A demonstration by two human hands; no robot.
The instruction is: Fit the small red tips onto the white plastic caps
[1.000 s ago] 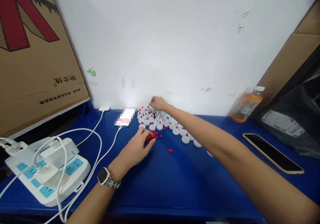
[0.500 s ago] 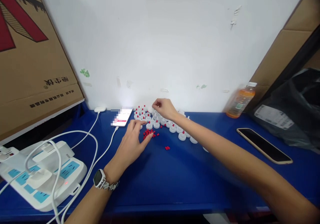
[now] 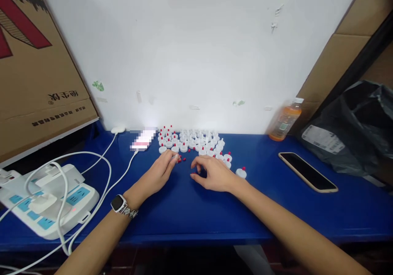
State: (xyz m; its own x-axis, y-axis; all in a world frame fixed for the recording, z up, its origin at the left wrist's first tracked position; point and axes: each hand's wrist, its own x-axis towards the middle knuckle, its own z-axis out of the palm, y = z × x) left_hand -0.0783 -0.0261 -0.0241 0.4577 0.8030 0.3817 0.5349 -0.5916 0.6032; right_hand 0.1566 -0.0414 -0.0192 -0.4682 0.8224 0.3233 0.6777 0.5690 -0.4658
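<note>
A scuffed white wall (image 3: 196,53) fills the upper frame; a blue table (image 3: 215,209) spans the bottom, cardboard sheets (image 3: 33,62) leaning at both upper corners.

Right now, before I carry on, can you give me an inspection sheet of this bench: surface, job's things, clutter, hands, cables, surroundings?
Surface: blue table, bare in front of the hands.
Job's things: white caps with red tips clustered by the wall; loose red pieces beside the left fingertips.
Clutter: orange drink bottle, dark phone lying flat, lit phone on charge.
Hands: left hand fingertips at the red pieces, grip unclear; right hand curled on the table, whether it holds anything is hidden.
Cables: white cables run from the power strip to the lit phone.
Surroundings: white wall, cardboard box left, black bag right.
</note>
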